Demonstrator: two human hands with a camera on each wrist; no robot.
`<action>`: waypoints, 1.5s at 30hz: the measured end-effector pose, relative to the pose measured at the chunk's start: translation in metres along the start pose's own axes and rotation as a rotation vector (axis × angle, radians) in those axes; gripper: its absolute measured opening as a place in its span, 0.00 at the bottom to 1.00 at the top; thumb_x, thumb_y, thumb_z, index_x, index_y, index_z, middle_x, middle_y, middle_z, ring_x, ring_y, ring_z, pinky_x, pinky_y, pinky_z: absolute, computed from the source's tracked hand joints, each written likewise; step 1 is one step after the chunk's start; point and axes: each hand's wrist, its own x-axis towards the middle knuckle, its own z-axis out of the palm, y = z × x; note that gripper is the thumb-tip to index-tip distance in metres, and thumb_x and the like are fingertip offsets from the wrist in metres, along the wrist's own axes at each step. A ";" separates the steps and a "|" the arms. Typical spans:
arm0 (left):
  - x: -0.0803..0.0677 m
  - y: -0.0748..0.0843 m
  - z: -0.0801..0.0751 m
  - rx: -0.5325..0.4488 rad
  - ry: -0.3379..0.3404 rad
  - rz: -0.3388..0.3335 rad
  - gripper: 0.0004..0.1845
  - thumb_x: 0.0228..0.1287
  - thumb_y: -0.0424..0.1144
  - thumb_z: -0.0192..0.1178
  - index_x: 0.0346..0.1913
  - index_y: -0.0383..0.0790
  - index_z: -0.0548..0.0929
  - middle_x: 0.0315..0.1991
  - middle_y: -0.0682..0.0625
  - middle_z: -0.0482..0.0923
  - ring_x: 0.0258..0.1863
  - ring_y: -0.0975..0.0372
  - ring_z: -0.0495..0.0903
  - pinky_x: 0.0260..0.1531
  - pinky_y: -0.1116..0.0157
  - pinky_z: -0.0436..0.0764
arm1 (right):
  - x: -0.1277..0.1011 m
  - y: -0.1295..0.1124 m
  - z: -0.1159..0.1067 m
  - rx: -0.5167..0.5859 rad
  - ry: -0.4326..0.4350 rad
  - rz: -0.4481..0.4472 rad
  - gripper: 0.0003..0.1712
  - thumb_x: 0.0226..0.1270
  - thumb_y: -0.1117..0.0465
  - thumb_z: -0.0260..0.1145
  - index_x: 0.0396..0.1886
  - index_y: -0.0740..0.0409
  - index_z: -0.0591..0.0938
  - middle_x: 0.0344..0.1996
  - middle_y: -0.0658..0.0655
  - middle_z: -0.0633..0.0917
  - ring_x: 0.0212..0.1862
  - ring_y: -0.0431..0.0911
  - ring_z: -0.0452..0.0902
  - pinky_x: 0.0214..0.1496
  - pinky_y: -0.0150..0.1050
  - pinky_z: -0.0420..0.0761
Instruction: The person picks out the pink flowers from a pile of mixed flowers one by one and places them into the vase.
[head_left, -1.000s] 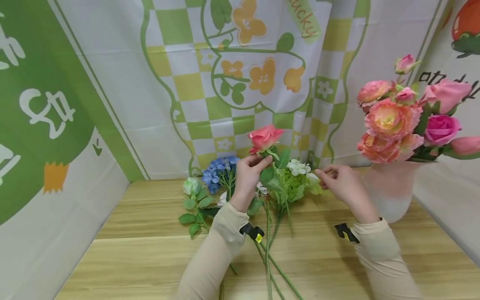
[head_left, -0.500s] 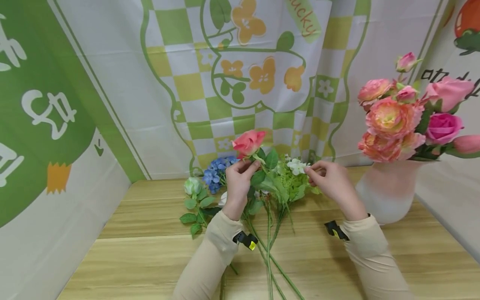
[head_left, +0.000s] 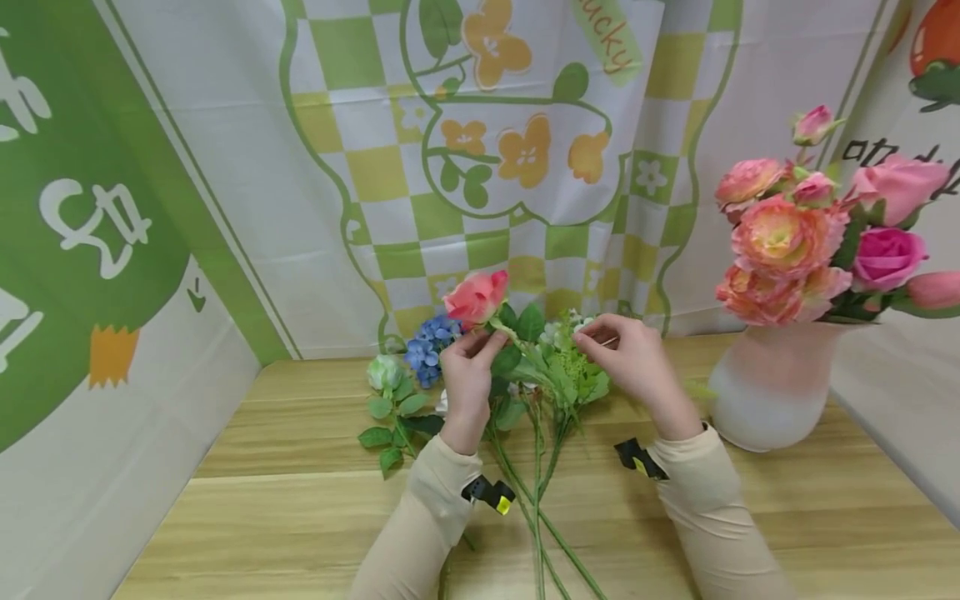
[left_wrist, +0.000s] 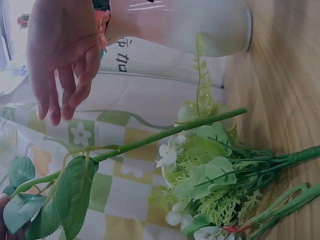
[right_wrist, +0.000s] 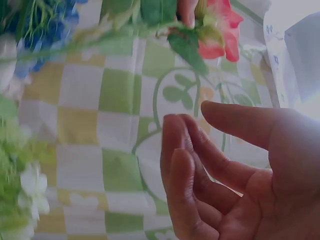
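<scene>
My left hand pinches a coral-pink rose just under its bloom, thumb and fingers on the stem. The left wrist view shows the green stem slanting past green leaves to a cut end. My right hand hovers to the right of the rose, over the white-and-green flower bunch. The right wrist view has its fingers loosely curved, apart from the thumb, with nothing between them. Beneath both hands, the bunch of green foliage and small white blossoms lies on the table.
A pink-and-white vase holding pink and peach flowers stands at the right. Left of the hands lie blue hydrangea and a pale green rose. Crossed stems reach toward the front of the wooden table. A printed curtain hangs behind.
My left hand has moved left and slightly down with the rose, which now tilts more. My right hand has moved left, away from the vase and toward the rose.
</scene>
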 end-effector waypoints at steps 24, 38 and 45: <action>-0.014 0.004 0.007 -0.236 0.111 0.019 0.08 0.57 0.32 0.67 0.23 0.43 0.81 0.22 0.55 0.83 0.27 0.64 0.84 0.51 0.59 0.78 | 0.001 -0.027 0.045 -0.032 0.204 -0.285 0.07 0.56 0.59 0.72 0.36 0.51 0.87 0.33 0.50 0.88 0.33 0.45 0.84 0.33 0.40 0.82; -0.018 -0.001 0.010 -0.267 0.120 0.025 0.08 0.56 0.33 0.67 0.22 0.43 0.81 0.22 0.54 0.83 0.27 0.64 0.85 0.46 0.61 0.78 | 0.000 -0.025 0.044 -0.073 0.237 -0.284 0.09 0.54 0.60 0.74 0.36 0.52 0.87 0.32 0.52 0.88 0.34 0.45 0.84 0.38 0.43 0.82; -0.020 0.000 0.012 -0.276 0.102 0.040 0.08 0.56 0.33 0.67 0.22 0.42 0.81 0.22 0.53 0.84 0.28 0.63 0.85 0.46 0.61 0.80 | -0.002 -0.026 0.044 -0.089 0.290 -0.337 0.07 0.54 0.61 0.74 0.35 0.51 0.89 0.31 0.52 0.88 0.32 0.44 0.84 0.35 0.41 0.83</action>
